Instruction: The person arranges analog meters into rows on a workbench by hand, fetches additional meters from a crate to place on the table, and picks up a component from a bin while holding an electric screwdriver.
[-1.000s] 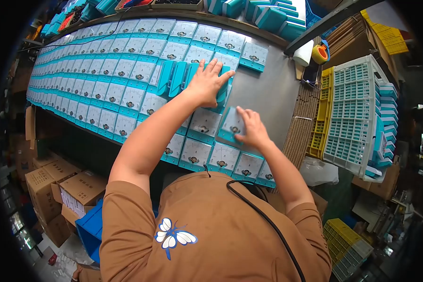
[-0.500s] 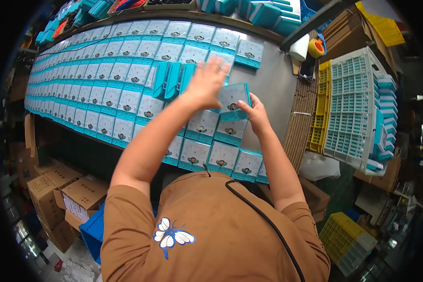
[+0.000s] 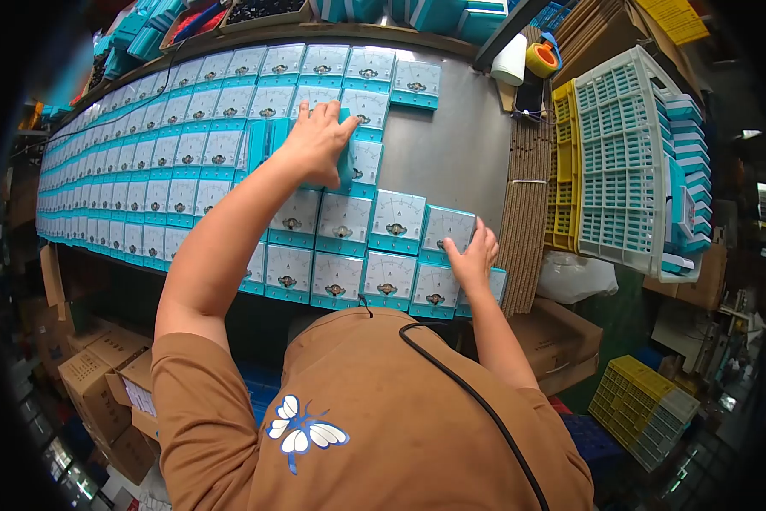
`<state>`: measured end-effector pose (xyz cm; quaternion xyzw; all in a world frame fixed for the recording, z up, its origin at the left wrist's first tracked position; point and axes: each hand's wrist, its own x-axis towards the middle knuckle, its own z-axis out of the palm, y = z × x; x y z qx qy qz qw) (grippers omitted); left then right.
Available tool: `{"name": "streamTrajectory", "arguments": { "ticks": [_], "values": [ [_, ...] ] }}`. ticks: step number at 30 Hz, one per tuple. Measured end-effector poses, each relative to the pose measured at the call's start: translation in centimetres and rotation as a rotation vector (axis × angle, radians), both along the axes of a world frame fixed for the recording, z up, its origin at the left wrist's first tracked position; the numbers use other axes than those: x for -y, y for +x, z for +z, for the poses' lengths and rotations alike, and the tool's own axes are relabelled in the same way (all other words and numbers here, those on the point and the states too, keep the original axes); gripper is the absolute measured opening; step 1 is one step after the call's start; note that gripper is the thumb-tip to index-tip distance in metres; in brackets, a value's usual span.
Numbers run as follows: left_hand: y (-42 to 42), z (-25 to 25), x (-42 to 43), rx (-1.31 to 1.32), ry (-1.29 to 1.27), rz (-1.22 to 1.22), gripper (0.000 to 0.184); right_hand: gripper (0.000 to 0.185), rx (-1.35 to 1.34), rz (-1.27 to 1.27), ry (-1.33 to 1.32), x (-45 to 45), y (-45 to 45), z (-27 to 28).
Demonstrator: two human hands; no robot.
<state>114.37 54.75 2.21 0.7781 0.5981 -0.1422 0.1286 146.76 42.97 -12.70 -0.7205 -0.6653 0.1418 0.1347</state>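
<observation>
Analog panel meters with white dial faces and teal housings lie face up in close rows on the metal table (image 3: 455, 136). My right hand (image 3: 477, 257) grips a panel meter (image 3: 449, 228) at the right end of a near row, thumb at its front edge and fingers along its right side. Farther left, my left hand (image 3: 319, 143) has its fingers bent over a teal meter standing on edge (image 3: 345, 157); the palm hides part of it. Just left of that hand, more teal meters (image 3: 268, 140) stand on edge on top of the rows.
A white crate (image 3: 619, 162) and a yellow crate (image 3: 564, 166) stand on the right beside stacked cardboard strips (image 3: 528, 204). Tape rolls (image 3: 542, 60) sit at the back right near a metal post (image 3: 506, 36). Cardboard boxes (image 3: 93, 379) are at the lower left.
My right hand has brought its meter nearer my body, to the end of a row. The left hand, spread and blurred before, now closes on an edge-standing meter. The camera view has shifted.
</observation>
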Motion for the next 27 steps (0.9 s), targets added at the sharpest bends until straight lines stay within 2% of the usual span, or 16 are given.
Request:
{"name": "streamTrajectory", "arguments": {
  "ticks": [3,5,6,9,10,12,13,15,16,18,19,20,22,24,25,27],
  "values": [
    [2.2,0.4,-0.7,0.166,0.133,-0.048,0.099,0.065,-0.252,0.044,0.137,-2.2,0.3,0.7],
    [5.2,-0.5,-1.5,0.192,0.239,-0.171,0.101,0.063,-0.792,0.051,-0.012,-5.6,-0.1,1.6],
    [7.0,-0.4,-2.2,0.153,0.165,-0.228,0.103,0.063,-1.060,0.059,-0.091,-7.5,-0.6,2.2],
    [11.7,-3.4,-4.0,0.113,0.143,-0.324,0.108,0.063,-1.480,-0.016,-0.408,-11.8,-3.6,4.3],
    [12.4,-4.5,-4.2,0.188,0.191,-0.298,0.112,0.065,-1.463,-0.050,-0.466,-12.8,-4.2,4.1],
    [12.4,-6.3,-4.8,0.302,0.028,-0.221,0.111,0.070,-1.427,-0.125,-0.589,-14.3,-5.3,2.6],
    [11.6,-6.4,-4.7,0.332,0.099,-0.198,0.108,0.069,-1.370,-0.154,-0.435,-14.9,-5.7,-0.1],
    [8.3,-6.1,-3.8,0.389,0.238,-0.157,0.102,0.069,-0.914,-0.049,-0.239,-15.1,-5.7,-3.1],
    [6.2,-2.3,-3.8,0.360,0.072,-0.081,0.091,0.070,-0.688,0.000,-0.143,-15.0,-5.8,-3.8],
    [1.0,0.4,-3.1,0.276,0.019,0.001,0.084,0.069,-0.635,-0.038,-0.180,-14.6,-7.0,-2.3],
    [-1.6,0.8,-2.2,0.239,0.042,0.011,0.089,0.069,-0.550,-0.036,-0.212,-14.5,-7.5,-2.1],
    [-3.2,2.0,-1.5,0.169,-0.047,0.065,0.101,0.069,-0.462,-0.033,-0.244,-14.4,-8.1,-1.7],
    [-5.4,1.4,0.4,-0.048,-0.032,0.047,0.115,0.072,-0.270,0.032,-0.341,-14.0,-9.2,-0.3],
    [-5.7,0.1,1.4,-0.133,-0.007,0.014,0.118,0.074,-0.024,0.078,-0.380,-13.5,-10.1,0.6],
    [-6.0,-0.7,1.7,-0.175,0.008,0.002,0.119,0.076,0.046,0.109,-0.281,-13.2,-10.1,0.6],
    [-6.1,-2.9,1.1,-0.080,0.077,-0.006,0.118,0.078,-0.157,0.224,-0.041,-13.2,-10.9,0.8]
  ]
}}
